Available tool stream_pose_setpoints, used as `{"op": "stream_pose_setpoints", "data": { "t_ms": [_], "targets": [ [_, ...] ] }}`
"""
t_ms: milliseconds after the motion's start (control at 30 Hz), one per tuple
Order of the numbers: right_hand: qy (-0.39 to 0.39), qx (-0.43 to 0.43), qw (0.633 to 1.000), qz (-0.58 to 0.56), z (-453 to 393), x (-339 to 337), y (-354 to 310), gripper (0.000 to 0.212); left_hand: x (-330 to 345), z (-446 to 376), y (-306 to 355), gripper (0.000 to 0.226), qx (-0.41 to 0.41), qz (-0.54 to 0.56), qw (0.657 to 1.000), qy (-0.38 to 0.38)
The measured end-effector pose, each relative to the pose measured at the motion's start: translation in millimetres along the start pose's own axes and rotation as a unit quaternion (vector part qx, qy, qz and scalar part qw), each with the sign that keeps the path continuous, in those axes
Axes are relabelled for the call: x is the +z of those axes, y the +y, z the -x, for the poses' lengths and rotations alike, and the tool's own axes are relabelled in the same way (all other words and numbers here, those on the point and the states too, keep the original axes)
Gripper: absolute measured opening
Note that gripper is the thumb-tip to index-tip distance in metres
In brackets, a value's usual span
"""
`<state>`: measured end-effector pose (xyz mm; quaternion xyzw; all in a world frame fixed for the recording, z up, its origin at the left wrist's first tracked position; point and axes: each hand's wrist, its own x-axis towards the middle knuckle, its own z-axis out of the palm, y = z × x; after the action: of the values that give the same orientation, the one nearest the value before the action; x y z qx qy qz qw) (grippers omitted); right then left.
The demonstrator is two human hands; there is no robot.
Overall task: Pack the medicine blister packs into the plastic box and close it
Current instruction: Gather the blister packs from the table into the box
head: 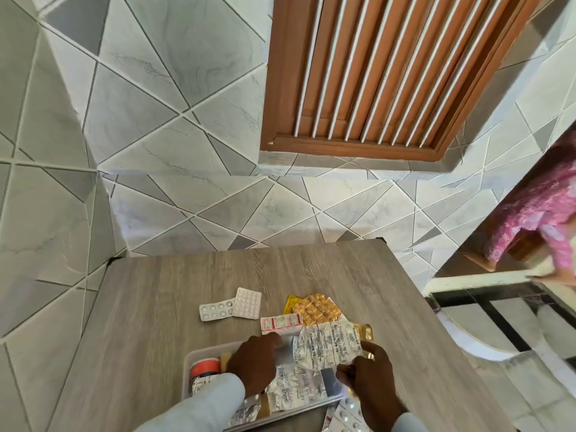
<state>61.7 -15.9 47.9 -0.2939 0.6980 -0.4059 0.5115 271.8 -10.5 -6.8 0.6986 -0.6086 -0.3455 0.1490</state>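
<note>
Right hand [369, 374] pinches the near edge of a crumpled silver foil blister pack with printed text [327, 342], thumb and fingers curled onto it, holding it over the far right corner of the translucent plastic box [187, 374]. Left hand [254, 361] is inside the box, fingers pointing down and forward toward the far wall; fingertips are blurred, so can't tell if it grips anything.

Box sits at the near edge of the grey wood-grain table [156, 307], lid off. Inside: a white bottle with an orange-red cap [204, 369] at the left end, lying on its side, and more silver foil packs [296, 389] layered across the middle and right. Further foil strips [246, 411] show under the left sleeve [202, 403] at the near wall.

Still on the table beyond the box:
- white blister pack with large round tablets [215, 310], touching a white blister pack with many small tablets [247, 303] on its right
- red-and-white strip [281, 323] just beyond the box's far wall
- gold-orange foil blister pack [316, 308] with a yellow sachet [292, 302] partly under it
- small gold-backed strip [365, 331] poking out behind the held pack

White blister packs [347, 416] lie right of the box, near the right wrist. Grey tiled wall [156, 120] and brown slatted shutter [374, 73] behind the table.
</note>
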Motion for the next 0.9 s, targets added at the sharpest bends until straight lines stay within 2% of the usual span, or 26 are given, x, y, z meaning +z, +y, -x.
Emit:
{"op": "stream_pose_setpoints", "data": {
  "t_ms": [67, 100, 233, 333, 433, 500, 567, 633, 767, 833, 900],
  "targets": [
    [0.002, 0.011, 1.000, -0.013, -1, 4, 4, 0.033, 7, 3, 3, 0.044, 0.017, 0.017, 0.998, -0.054],
    [0.002, 0.018, 1.000, -0.019, -1, 6, 5, 0.033, 10, 3, 4, 0.042, 0.019, 0.023, 0.998, -0.058],
    [-0.001, 0.043, 0.999, -0.020, 1, 16, 13, 0.033, -1, -2, 1, 0.032, -0.065, 0.085, 0.993, 0.052],
    [-0.049, 0.049, 0.997, 0.044, 5, 25, 23, 0.030, -9, -4, -7, 0.033, -0.087, 0.139, 0.986, 0.034],
    [-0.083, 0.006, 0.977, 0.196, 6, 28, 30, 0.029, -7, -1, -6, 0.030, -0.060, 0.090, 0.994, 0.012],
    [-0.091, -0.074, 0.935, 0.335, 5, 27, 30, 0.026, 0, 0, -4, 0.031, -0.041, 0.066, 0.997, 0.012],
    [-0.083, -0.137, 0.895, 0.416, 1, 23, 28, 0.029, 5, 2, 2, 0.032, -0.023, 0.068, 0.997, 0.013],
    [-0.069, -0.168, 0.878, 0.443, -7, 16, 24, 0.026, 6, 3, 8, 0.030, -0.008, 0.070, 0.997, 0.023],
    [-0.044, -0.196, 0.875, 0.441, -36, -4, 11, 0.024, -2, -6, 21, 0.019, 0.016, 0.084, 0.995, 0.050],
    [-0.050, -0.182, 0.877, 0.441, -56, -14, 4, 0.029, -7, -17, 26, 0.016, 0.011, 0.092, 0.994, 0.065],
    [-0.057, -0.182, 0.865, 0.464, -80, -24, -3, 0.039, -10, -33, 36, 0.013, 0.001, 0.099, 0.992, 0.080]
  ]
}}
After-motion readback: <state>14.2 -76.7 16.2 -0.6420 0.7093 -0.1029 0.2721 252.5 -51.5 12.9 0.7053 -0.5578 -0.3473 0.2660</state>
